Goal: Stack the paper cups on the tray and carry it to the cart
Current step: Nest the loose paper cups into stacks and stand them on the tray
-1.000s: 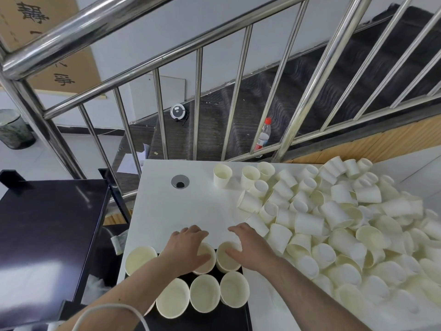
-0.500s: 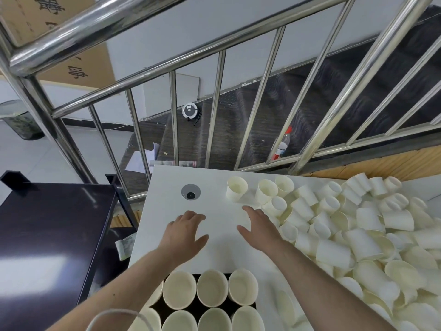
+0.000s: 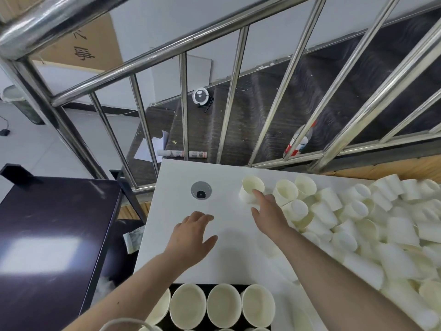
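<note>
Both hands have left the cups on the tray and reached forward over the white table (image 3: pixel 181 263) since a second ago. Now the right hand (image 3: pixel 268 215) stretches toward an upright paper cup (image 3: pixel 251 188) at the near edge of the heap, its fingertips touching the cup's side, fingers extended and not yet curled round it. Beside it, the left hand (image 3: pixel 191 232) hovers low over bare tabletop, fingers loosely spread, holding nothing. A large pile of loose cups (image 3: pixel 372 225) covers the right part of the table, many tipped on their sides. At the bottom edge, the black tray (image 3: pixel 210 286) carries a row of upright cups (image 3: pixel 223 305) set rim to rim. A round cable port (image 3: pixel 201 190) sits in the table ahead of the left hand. To the left stands the dark cart (image 3: pixel 47 235), and a steel railing (image 3: pixel 183 108) crosses behind the table.
</note>
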